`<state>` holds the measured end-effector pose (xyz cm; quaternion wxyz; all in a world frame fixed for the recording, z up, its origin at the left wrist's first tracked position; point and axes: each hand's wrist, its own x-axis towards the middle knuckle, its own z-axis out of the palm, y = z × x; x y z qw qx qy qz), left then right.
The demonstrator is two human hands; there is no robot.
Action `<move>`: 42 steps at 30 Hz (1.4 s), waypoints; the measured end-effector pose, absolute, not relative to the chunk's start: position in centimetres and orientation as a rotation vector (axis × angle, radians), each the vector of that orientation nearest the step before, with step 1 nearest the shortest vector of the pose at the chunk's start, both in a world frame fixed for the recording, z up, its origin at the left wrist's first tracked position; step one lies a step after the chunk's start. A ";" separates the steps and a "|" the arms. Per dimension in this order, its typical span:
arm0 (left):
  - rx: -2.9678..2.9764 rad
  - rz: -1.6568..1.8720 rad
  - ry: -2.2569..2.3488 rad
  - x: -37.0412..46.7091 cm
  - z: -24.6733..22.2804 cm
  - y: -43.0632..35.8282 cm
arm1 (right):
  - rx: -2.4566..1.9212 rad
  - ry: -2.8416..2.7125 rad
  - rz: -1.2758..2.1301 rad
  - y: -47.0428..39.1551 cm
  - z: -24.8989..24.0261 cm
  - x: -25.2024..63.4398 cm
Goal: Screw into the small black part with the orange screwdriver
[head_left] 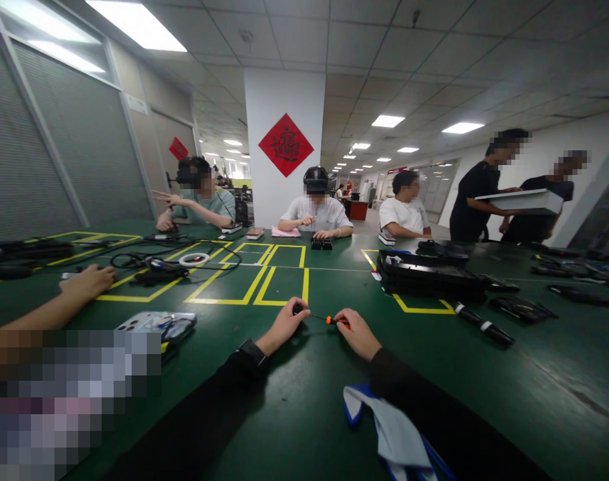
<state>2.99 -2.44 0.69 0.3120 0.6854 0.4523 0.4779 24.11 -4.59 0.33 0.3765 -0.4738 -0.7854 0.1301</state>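
Over the middle of the green table, my right hand [357, 331] is closed round the handle of a screwdriver [330, 321] with orange and black on it. Its thin shaft points left, toward a small black piece [297, 308] pinched in the fingers of my left hand [283, 327]. What kind of piece that is, I cannot make out, and whether the screwdriver's tip touches it is too small to tell. A light grey and blue cloth [399, 427] lies close to my right forearm.
Yellow tape [279, 304] marks boxes on the green table [304, 414]. A black case-like device [429, 277] and a black tube [484, 325] lie right. Left are cables [158, 260], a white tape roll [194, 260], a clear bag [158, 324] and another person's hand [89, 282]. Several people sit or stand beyond.
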 end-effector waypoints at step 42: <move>1.814 1.277 1.153 2.7 -0.2 -1.7 | -1.154 -2.051 0.220 -4.4 -0.2 24.1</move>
